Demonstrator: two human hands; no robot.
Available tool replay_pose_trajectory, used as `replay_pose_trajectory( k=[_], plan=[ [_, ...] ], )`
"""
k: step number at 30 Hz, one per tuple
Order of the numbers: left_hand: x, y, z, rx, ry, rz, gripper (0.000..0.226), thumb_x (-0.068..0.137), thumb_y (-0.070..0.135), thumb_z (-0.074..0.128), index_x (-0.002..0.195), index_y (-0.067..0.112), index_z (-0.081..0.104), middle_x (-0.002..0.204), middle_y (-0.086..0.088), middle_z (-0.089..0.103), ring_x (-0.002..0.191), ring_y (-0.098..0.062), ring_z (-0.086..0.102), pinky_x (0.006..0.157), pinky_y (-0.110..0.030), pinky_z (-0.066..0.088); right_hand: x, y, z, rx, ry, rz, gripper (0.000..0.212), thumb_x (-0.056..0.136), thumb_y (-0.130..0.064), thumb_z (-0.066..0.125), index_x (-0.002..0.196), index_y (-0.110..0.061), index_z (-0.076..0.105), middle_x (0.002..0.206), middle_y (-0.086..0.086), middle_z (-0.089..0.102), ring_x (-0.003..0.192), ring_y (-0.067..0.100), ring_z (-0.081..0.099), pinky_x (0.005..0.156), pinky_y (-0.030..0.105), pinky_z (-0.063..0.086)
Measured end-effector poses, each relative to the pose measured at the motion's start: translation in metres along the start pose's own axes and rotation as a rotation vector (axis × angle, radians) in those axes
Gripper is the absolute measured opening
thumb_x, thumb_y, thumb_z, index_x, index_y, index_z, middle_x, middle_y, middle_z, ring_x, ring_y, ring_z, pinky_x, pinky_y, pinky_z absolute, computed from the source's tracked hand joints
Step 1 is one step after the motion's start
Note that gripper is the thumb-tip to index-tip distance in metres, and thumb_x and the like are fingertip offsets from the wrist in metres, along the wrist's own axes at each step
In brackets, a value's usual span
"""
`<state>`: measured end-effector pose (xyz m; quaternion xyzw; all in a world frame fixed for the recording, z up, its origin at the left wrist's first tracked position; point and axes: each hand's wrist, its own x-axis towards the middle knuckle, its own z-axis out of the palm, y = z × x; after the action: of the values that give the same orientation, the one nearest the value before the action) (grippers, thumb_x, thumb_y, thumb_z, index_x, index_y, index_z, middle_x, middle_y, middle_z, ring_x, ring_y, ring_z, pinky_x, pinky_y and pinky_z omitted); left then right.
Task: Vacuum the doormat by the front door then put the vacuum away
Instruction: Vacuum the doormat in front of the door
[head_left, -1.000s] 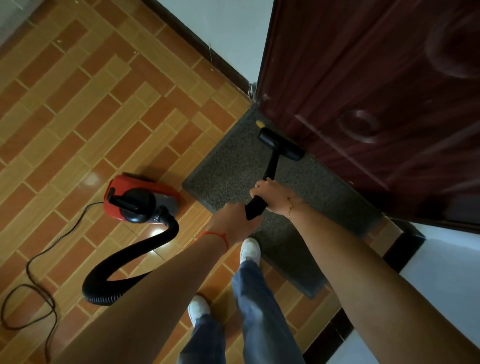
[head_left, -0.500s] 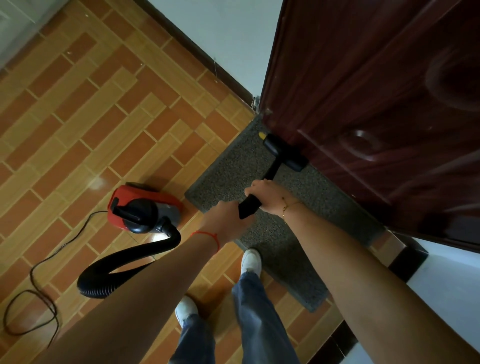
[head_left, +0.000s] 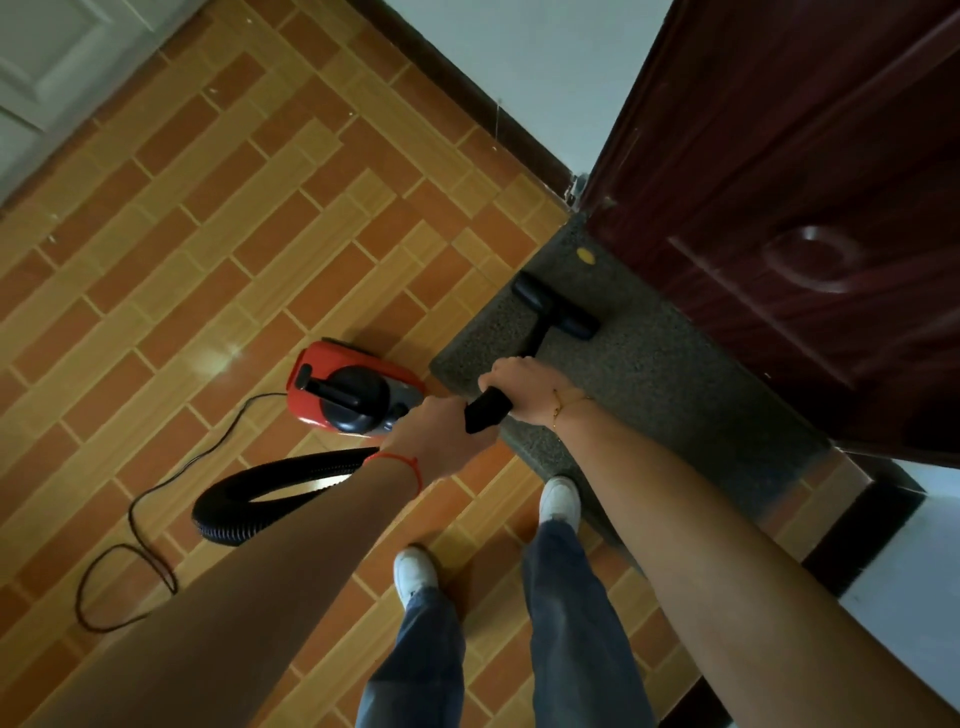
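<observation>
Grey doormat (head_left: 649, 374) flush against door (head_left: 779, 208); both hands (head_left: 485, 410) clamped on wand (head_left: 485, 410), nozzle (head_left: 556, 306) near mat's far edge.

Both hands grip the black wand (head_left: 485, 410): right hand (head_left: 519, 387) above, left hand (head_left: 441, 436) below. Its nozzle (head_left: 556, 306) rests on the doormat (head_left: 649, 374) near the door (head_left: 779, 208). The red vacuum (head_left: 353, 387) sits on the floor (head_left: 208, 234) just beside the mat's left corner, hose (head_left: 270, 493) looping leftward.

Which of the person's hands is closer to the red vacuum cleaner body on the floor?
Left. The left hand sits right beside the red vacuum body; the right hand grips the wand farther over, above the doormat.
</observation>
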<state>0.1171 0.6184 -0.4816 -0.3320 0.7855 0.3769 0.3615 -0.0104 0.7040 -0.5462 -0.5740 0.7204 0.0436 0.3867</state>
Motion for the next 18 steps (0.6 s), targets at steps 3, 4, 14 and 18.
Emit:
replay_pose_trajectory(
  k=[3,4,14,18],
  plan=[
    [-0.021,-0.038,-0.002,0.035,-0.023,0.039,0.040,0.092,0.044,0.052,0.082,0.007,0.061,0.055,-0.002,0.053,0.050,-0.019,0.050,0.053,-0.030,0.042,0.002,-0.042,0.013,0.018,0.003,0.028,0.012,0.091,-0.006,0.048,0.097,-0.009,0.059,0.098,0.012,0.060,0.084,0.029,0.063,0.070,0.039,0.053],
    [-0.028,-0.051,-0.001,0.057,-0.029,0.048,0.043,0.092,0.046,0.051,0.084,0.005,0.063,0.056,-0.002,0.054,0.051,-0.019,0.050,0.053,-0.031,0.042,0.002,-0.055,0.019,0.031,0.004,0.035,0.013,0.090,-0.006,0.049,0.096,-0.009,0.060,0.098,0.012,0.061,0.084,0.029,0.063,0.070,0.040,0.054],
    [-0.097,-0.143,0.007,0.291,-0.076,0.095,0.034,0.091,0.047,0.050,0.097,0.016,0.062,0.058,0.005,0.058,0.045,-0.011,0.053,0.049,-0.025,0.047,-0.006,-0.171,0.075,0.141,0.046,0.067,0.009,0.088,-0.005,0.052,0.086,-0.013,0.057,0.097,0.010,0.062,0.088,0.031,0.064,0.065,0.037,0.046],
    [-0.107,-0.167,0.015,0.373,-0.082,0.110,0.042,0.092,0.051,0.047,0.095,0.013,0.064,0.063,0.004,0.059,0.052,-0.012,0.055,0.048,-0.021,0.044,-0.007,-0.195,0.090,0.155,0.048,0.059,0.008,0.089,-0.005,0.052,0.089,-0.012,0.055,0.099,0.010,0.063,0.092,0.030,0.064,0.066,0.032,0.041]
  ],
)
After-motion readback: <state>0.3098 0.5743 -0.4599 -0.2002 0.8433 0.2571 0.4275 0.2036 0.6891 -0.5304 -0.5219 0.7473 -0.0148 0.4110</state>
